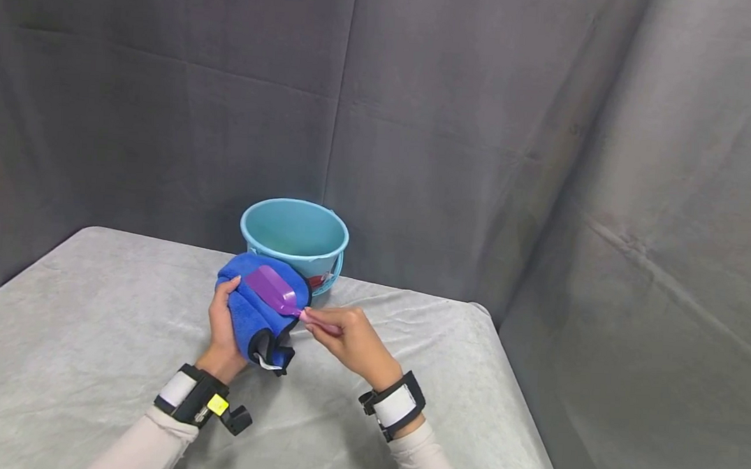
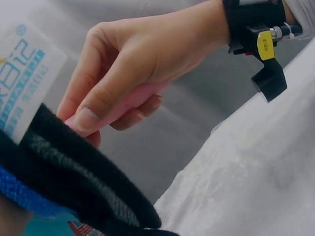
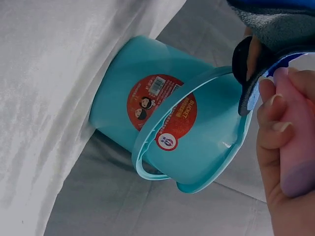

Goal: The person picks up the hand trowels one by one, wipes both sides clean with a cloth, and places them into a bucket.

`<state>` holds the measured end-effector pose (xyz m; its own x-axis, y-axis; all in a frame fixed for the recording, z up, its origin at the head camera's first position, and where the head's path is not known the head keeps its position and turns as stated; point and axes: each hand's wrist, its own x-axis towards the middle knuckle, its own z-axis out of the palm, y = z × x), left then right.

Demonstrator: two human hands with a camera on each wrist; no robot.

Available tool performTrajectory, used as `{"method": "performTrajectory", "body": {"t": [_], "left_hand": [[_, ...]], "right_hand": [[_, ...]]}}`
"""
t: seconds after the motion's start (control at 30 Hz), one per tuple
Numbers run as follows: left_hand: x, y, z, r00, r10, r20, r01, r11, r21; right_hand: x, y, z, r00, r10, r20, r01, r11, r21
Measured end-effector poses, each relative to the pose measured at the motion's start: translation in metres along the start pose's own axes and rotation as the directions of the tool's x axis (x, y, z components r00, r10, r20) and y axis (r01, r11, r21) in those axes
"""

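My left hand (image 1: 224,333) holds a blue towel (image 1: 246,320) with black edging, its thumb over the near side and its other fingers hidden beneath. Against the towel lies the purple blade of a scoop (image 1: 274,290). The scoop's pink handle (image 3: 296,132) is pinched between the thumb and fingers of my right hand (image 1: 358,346). In the left wrist view, that right hand (image 2: 133,64) grips the handle beside a white label (image 2: 29,78) on the towel. Just behind the towel stands a light blue bucket (image 1: 330,253), partly covered by it in the head view.
The bucket's handle (image 3: 143,152) hangs down its side, near a round red sticker (image 3: 142,103). A pale cloth covers the table (image 1: 94,334). Grey curtains (image 1: 448,161) rise behind the table and on its right. Both wrists wear black straps (image 1: 399,405).
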<state>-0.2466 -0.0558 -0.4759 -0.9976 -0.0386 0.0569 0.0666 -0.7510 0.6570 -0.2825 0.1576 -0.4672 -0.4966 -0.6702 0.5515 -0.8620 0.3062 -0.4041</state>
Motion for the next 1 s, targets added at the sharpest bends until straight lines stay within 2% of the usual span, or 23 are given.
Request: {"method": "performTrajectory", "body": {"t": [0.2,0.37,0.6,0.8,1.0], "left_hand": [[-0.001,0.006,0.002,1.000,0.003,0.007,-0.003,0.999,-0.036],[-0.001,0.014,-0.002,1.000,0.016,0.015,-0.015,0.998,-0.061],[0.000,0.023,-0.006,0.997,0.081,0.007,-0.080,0.994,-0.080],[0.001,0.029,-0.008,0.997,0.078,0.002,-0.077,0.989,-0.123],[0.001,0.040,-0.011,0.988,0.156,0.006,-0.151,0.967,-0.207]], "right_hand": [[0.002,-0.002,-0.002,1.000,0.006,0.007,-0.006,1.000,0.012],[0.002,-0.003,-0.002,1.000,0.006,0.015,-0.007,1.000,0.017],[0.001,-0.003,-0.002,1.000,0.006,0.028,-0.006,1.000,0.021],[0.002,-0.005,-0.002,1.000,-0.002,0.026,0.002,1.000,0.006],[0.002,-0.007,-0.003,0.998,0.005,0.057,-0.007,1.000,0.028]]}}
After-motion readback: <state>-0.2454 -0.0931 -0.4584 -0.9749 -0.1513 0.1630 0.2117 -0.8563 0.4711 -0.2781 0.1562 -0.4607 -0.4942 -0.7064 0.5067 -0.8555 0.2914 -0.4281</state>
